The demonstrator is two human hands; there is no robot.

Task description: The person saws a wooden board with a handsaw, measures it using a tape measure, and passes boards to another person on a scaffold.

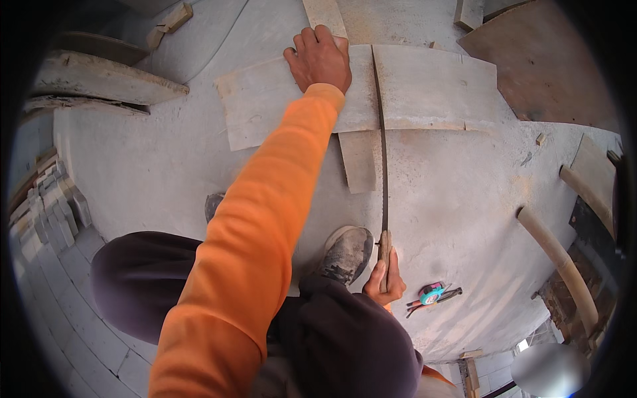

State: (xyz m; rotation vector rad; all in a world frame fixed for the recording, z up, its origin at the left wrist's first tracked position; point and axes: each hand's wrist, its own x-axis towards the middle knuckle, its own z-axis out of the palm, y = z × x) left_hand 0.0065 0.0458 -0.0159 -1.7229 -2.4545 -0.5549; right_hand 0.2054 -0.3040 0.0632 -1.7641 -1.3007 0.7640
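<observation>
A pale wooden board (438, 86) lies crosswise ahead of me, with a narrower plank (359, 162) crossing beneath it. My left hand (321, 61) bears on the board's far edge, its fingers bent over that edge. Closer to my body, my right hand (387, 282) is closed around the wooden handle of a handsaw (384, 176). Seen edge-on, the saw's thin dark blade runs away from me across the board, in line with a split between its two parts. How deep the blade sits cannot be made out.
Right of my right hand lie a teal and pink tape measure (431, 292) and a dark tool with red on its handles (418, 306). Curved wooden pieces (561, 265) and a brown sheet (551, 63) are at the right; rough boards (99, 76) at the left. My shoe (346, 253) is beside the saw.
</observation>
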